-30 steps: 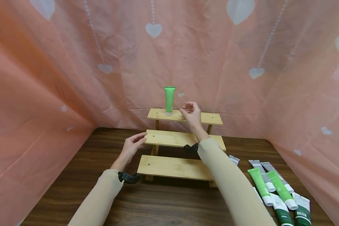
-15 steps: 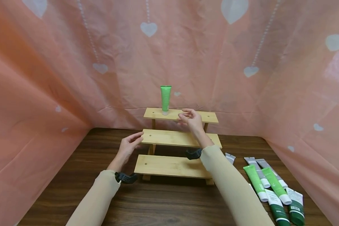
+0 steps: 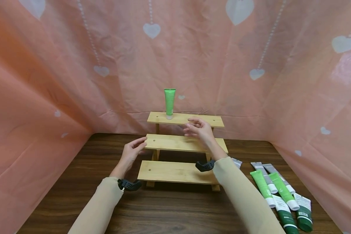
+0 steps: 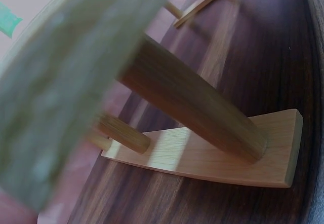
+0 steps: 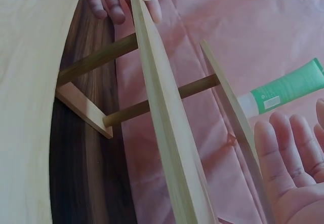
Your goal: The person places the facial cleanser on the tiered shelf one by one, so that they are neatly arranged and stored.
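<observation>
While dark green and white tubes [image 3: 285,214] lie at the near right of the wooden table [image 3: 163,214], with bright green tubes [image 3: 262,187] and grey tubes [image 3: 265,177] overlapping just beyond them, the bottom shelf [image 3: 175,172] spans the middle. Farther back, the left hand [image 3: 131,151] grips the left end of the middle shelf [image 3: 172,143], fingers on either side of the board. The right hand [image 3: 203,132] holds nothing; its fingers are loosely bent before the top shelf [image 3: 181,119], part of whose near edge it hides, and whether it touches that board I cannot tell. To the left of those fingers and farther off stands the upright green tube [image 3: 169,102], cap down on the left part of the top shelf, long axis vertical. A gap parts it from the right hand, the nearer of the two; the left hand is lower. Farthest off hangs heart-printed pink cloth [image 3: 207,65].
</observation>
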Tool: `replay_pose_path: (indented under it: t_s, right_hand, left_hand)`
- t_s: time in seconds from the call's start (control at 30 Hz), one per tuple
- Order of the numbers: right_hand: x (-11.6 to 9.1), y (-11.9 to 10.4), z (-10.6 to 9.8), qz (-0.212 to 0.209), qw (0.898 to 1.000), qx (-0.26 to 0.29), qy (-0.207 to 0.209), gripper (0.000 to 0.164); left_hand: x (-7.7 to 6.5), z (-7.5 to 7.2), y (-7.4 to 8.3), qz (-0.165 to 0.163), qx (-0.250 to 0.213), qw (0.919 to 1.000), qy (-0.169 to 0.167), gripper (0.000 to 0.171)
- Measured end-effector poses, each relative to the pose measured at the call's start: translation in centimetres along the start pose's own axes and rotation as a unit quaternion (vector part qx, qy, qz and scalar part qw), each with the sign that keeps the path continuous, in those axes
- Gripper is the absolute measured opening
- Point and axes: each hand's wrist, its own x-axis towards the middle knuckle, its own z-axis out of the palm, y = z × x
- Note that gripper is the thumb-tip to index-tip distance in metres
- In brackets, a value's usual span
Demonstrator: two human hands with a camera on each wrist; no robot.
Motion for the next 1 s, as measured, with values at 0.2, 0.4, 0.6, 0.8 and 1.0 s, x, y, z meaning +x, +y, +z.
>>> replay_pose_path:
  t_s: [0.2, 0.4, 0.6, 0.8, 1.0]
  right_hand:
    - [-1.6, -0.5, -1.0, -0.001, 1.000, -0.022, -0.009, 0.040]
    - [-3.5, -1.2, -2.3, 0.000, 0.999, -0.032, -0.017, 0.041]
    - [-4.9, -1.3, -3.8, -0.004, 0.998, -0.055, -0.024, 0.031]
    - [-5.8, -1.0, -5.3, -0.011, 0.996, -0.081, -0.024, 0.032]
    - [-6.9, -0.6, -6.2, -0.004, 0.996, -0.086, -0.019, 0.036]
  left_hand:
    - [0.1, 0.2, 0.0, -0.001, -0.005, 1.0000, -0.003, 0.040]
    - [-0.1, 0.3, 0.0, 0.001, 0.000, 1.0000, -0.003, 0.039]
    - [-0.2, -0.3, -0.1, 0.003, -0.008, 1.0000, -0.005, 0.041]
    - [-0.1, -0.6, 0.1, 0.003, -0.007, 1.0000, -0.003, 0.040]
    - [0.0, -0.7, 0.0, -0.001, -0.010, 0.9999, -0.009, 0.040]
